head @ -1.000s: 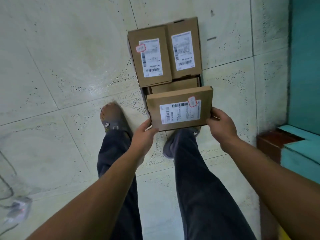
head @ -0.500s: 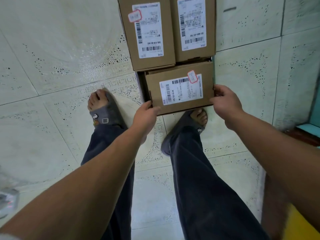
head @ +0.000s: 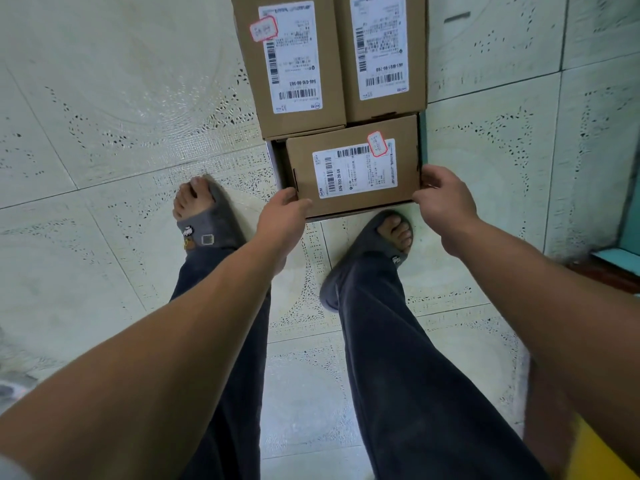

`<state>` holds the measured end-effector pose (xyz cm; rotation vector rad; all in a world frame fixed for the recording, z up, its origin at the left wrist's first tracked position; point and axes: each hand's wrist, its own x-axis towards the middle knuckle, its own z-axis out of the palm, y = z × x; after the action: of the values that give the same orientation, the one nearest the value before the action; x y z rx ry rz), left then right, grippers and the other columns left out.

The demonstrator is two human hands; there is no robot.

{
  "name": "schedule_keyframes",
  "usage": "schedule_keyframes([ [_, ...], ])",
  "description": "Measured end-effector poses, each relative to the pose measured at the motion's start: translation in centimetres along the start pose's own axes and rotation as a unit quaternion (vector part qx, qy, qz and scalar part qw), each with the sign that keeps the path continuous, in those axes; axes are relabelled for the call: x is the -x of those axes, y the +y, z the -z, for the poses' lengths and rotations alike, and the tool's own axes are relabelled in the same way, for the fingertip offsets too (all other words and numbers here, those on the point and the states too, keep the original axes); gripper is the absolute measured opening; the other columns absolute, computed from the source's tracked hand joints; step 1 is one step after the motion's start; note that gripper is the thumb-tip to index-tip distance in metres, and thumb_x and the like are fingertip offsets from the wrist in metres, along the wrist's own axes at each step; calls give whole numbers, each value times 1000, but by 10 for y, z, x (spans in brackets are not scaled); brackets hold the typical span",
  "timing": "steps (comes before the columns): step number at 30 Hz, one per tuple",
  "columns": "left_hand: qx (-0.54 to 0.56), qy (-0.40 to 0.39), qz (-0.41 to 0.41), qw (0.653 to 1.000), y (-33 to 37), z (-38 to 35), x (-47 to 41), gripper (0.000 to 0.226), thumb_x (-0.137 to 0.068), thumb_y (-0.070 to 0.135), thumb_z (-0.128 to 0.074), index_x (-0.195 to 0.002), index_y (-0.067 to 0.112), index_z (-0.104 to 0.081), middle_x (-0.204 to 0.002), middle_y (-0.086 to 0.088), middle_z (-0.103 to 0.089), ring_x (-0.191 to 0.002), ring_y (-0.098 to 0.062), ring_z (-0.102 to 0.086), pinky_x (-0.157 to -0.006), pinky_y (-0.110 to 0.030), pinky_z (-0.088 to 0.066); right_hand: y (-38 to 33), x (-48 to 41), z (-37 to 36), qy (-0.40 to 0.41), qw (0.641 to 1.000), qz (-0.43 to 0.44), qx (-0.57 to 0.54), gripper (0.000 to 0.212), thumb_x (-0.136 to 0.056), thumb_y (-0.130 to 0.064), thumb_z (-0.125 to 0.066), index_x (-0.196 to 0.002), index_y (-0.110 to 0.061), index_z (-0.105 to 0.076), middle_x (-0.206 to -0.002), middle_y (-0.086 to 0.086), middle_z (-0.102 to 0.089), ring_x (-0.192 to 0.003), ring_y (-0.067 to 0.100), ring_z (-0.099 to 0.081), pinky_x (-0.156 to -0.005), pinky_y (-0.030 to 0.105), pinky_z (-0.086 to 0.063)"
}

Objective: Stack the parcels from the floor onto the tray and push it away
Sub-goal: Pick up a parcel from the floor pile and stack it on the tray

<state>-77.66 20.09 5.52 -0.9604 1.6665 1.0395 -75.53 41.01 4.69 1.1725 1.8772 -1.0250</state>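
a person stands over a low tray (head: pixel 274 161), of which only a thin pale rim shows along the left side of the parcels. the near cardboard parcel (head: pixel 304 174) sits at the tray's closest end, lying flat with its white shipping label and a red-outlined sticker facing up. the left hand (head: pixel 282 218) grips its near left corner, thumb on top and the other fingers hidden beneath or behind the box. the right hand (head: pixel 446 199) holds the near right corner, fingers curled round the edge. whether the box already rests with its full weight on the tray i cannot tell. just beyond it, touching or nearly so, the far left parcel (head: pixel 329 64) and the far right parcel (head: pixel 415 53) lie side by side, their tops higher than the near one. both feet in grey slippers (head: pixel 214 220) stand on the pale tiled floor (head: pixel 121 133), the right foot just beside the tray's near edge. a teal wall (head: pixel 632 202) runs along the right.
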Motion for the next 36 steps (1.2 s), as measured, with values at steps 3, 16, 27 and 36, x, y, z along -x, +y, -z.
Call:
schedule_keyframes([
  [3, 2, 9, -18, 1000, 11, 4, 14, 51, -96, 19, -53, -146, 16, -43, -143, -2, -50, -123, -17, -49, -110, -40, -39, -7, 12, 9, 4, 1000, -4, 2, 50, -94, -4, -47, -141, -20, -51, -137, -2, -57, -121, 19, -54, -92, 27, -42],
  [16, 34, -27, -131, 991, 117, 55, 167, 38, -97, 12, -54, -135, 10, -52, -125, -6, -62, -110, -18, -61, -102, -36, -48, -93, 152, 72, 21, 995, 43, -88, 50, -96, -6, -47, -145, -18, -45, -145, 0, -51, -127, 17, -50, -85, 22, -38],
  [27, -126, -142, -255, 948, 173, 108, 352, 32, -96, 16, -55, -128, 17, -60, -109, 0, -68, -105, -15, -64, -97, -35, -50, -126, 371, 125, 142, 920, 15, -366, 45, -94, -14, -55, -139, -18, -51, -139, -1, -54, -121, 17, -54, -105, 40, -45],
  [36, -279, -310, -348, 840, 157, 84, 511, 31, -99, 2, -44, -126, 6, -58, -109, -6, -66, -116, -29, -60, -105, -44, -45, -60, 550, 141, 298, 803, -44, -514, 45, -90, -17, -59, -135, -22, -57, -135, 0, -58, -119, 22, -55, -106, 45, -45],
])
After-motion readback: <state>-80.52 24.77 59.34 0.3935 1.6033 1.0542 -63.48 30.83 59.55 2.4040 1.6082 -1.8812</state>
